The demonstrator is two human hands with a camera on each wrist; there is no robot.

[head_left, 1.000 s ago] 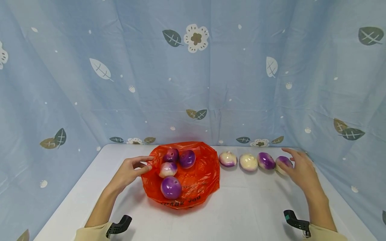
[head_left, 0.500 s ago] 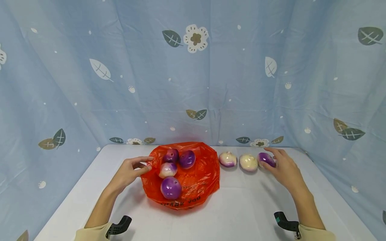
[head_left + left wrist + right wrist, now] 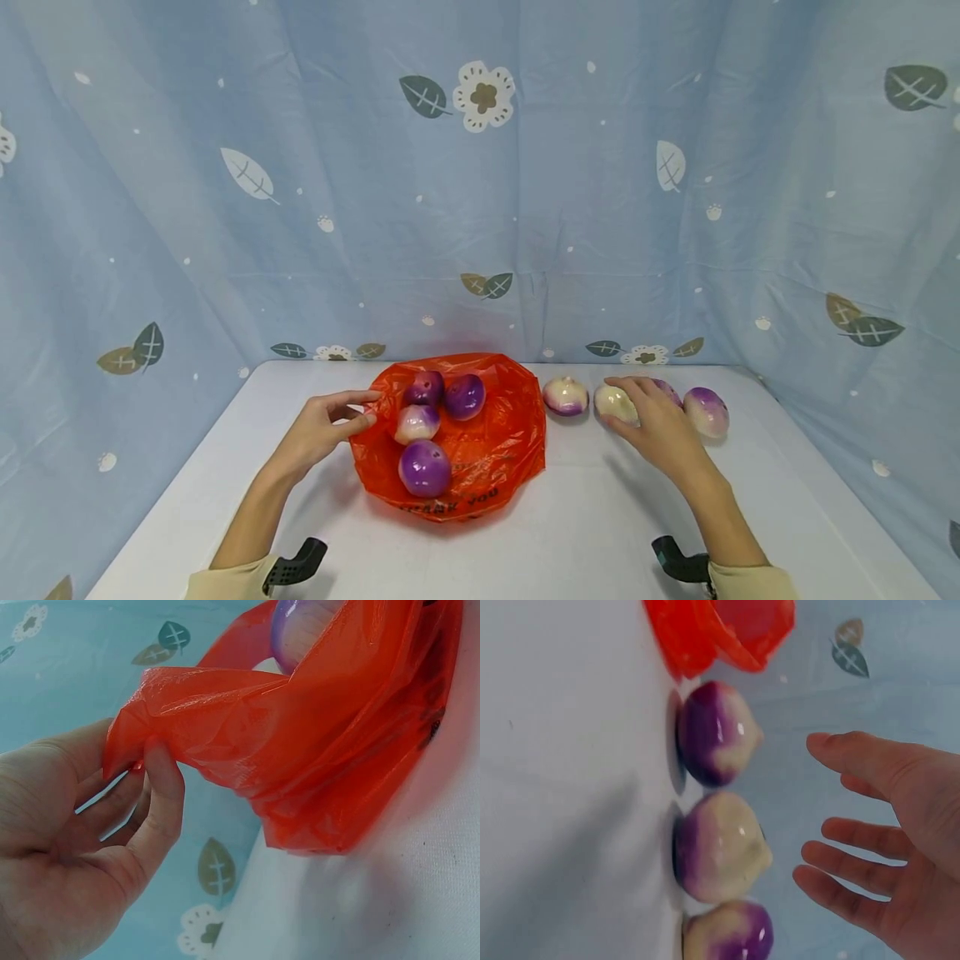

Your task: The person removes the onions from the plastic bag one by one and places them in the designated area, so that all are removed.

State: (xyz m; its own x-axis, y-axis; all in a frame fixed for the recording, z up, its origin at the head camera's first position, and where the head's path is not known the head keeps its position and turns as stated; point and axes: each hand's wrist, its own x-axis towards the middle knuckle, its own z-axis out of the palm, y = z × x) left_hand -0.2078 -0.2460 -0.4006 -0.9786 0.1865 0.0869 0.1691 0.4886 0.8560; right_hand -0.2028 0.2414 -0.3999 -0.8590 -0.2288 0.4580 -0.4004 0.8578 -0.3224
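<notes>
This is a curtained tabletop booth, with blue leaf-print cloth [image 3: 480,192] hung behind and beside a white table [image 3: 570,533].

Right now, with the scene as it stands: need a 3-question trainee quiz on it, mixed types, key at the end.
1. Open: What is the right hand holding?

2. Multiple choice: How many onion-like bulbs show inside the red plastic bag?
A) Two
B) Four
C) Six

3. True or false: The left hand is clear of the bag.

Key:
1. Nothing; it is by the row of bulbs outside the bag, closed round none of them.
2. B.
3. False; it pinches the bag's edge between thumb and fingers, as the left wrist view shows.
</notes>
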